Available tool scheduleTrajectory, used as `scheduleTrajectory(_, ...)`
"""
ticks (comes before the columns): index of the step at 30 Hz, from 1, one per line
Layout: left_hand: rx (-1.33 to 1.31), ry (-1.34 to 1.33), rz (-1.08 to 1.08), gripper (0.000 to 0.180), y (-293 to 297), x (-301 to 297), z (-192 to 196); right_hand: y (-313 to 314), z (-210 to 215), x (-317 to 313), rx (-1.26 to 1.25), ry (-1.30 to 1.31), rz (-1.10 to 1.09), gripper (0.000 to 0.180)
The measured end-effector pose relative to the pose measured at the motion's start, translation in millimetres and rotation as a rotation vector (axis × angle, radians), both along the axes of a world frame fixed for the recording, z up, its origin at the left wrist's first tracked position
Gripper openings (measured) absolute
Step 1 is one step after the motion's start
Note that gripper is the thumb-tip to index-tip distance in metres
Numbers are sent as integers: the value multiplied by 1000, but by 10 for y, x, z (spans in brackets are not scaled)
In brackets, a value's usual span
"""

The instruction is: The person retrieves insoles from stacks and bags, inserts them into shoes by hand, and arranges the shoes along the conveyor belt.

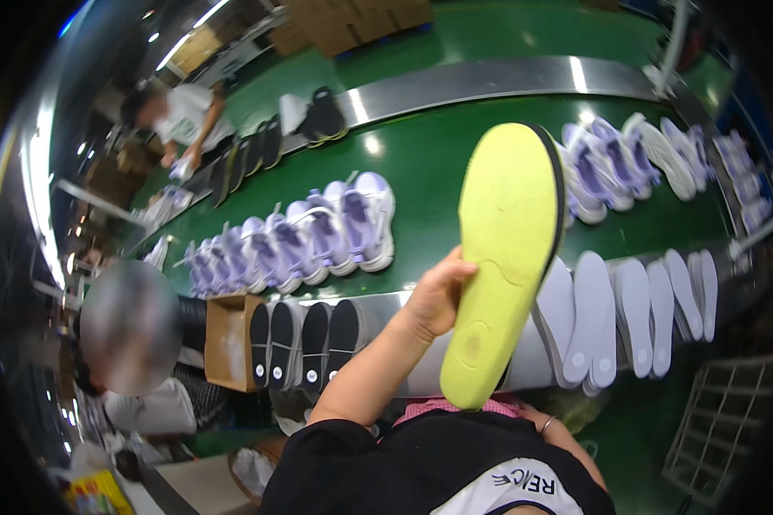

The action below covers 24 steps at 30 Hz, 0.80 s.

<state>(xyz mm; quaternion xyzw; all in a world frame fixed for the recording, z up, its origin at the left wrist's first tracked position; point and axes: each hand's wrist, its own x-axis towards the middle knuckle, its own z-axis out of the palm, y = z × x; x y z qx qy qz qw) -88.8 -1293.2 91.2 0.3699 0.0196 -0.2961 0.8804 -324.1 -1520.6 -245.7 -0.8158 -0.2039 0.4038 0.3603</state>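
My left hand (436, 296) grips a shoe insole (502, 249) by its left edge. The insole stands upright before me, heel down, its yellow-green underside in view and a black layer along its right edge. My right hand (534, 416) is low beside my waist, a bracelet at its wrist; its fingers are hidden. Stacks of pale grey insoles (594, 318) lie on the metal ledge to the right of the held insole. To its left are banded bundles of black insoles (315, 343).
A row of white and lilac sneakers (305, 232) runs along the green conveyor belt (425, 184); more sneakers (605, 163) are at right. An open cardboard box (223, 339) stands left. Another person (187, 124) works across the line. A white wire rack (721, 421) is lower right.
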Motion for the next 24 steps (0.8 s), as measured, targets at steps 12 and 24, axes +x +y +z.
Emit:
scheduleTrajectory(12,53,-97,-280,66,209,-291,6,-220,128,380,206,621,-416,31)
scheduleTrajectory(24,23,-72,-411,50,24,-359,-138,-4,186,682,-455,90,133,31)
